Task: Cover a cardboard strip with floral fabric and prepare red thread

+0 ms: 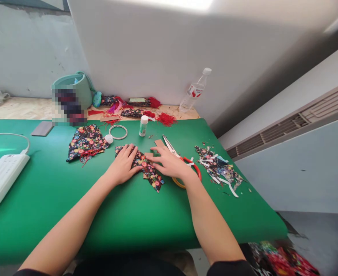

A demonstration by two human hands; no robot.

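A strip of dark floral fabric (154, 177) lies slantwise on the green table mat, with edges of brown card showing beneath it. My left hand (123, 165) rests flat on its left part, fingers stretched out. Over the right end of the strip, my right hand (169, 161) has its fingers apart, the tips at the fabric and a small brown piece of card. Partly under my right wrist are scissors (171, 145) with red and orange handles, blades pointing away. A white and green glue stick (143, 126) stands upright beyond my hands.
Fabric and paper scraps (220, 168) lie at the right. Left are a floral fabric piece (87, 143), a white cap (109, 138), a metal ring (118, 132) and a power strip (9, 178). Along the wall stand a teal basket (85, 90) and a plastic bottle (194, 92), with red tassels (167, 119) between.
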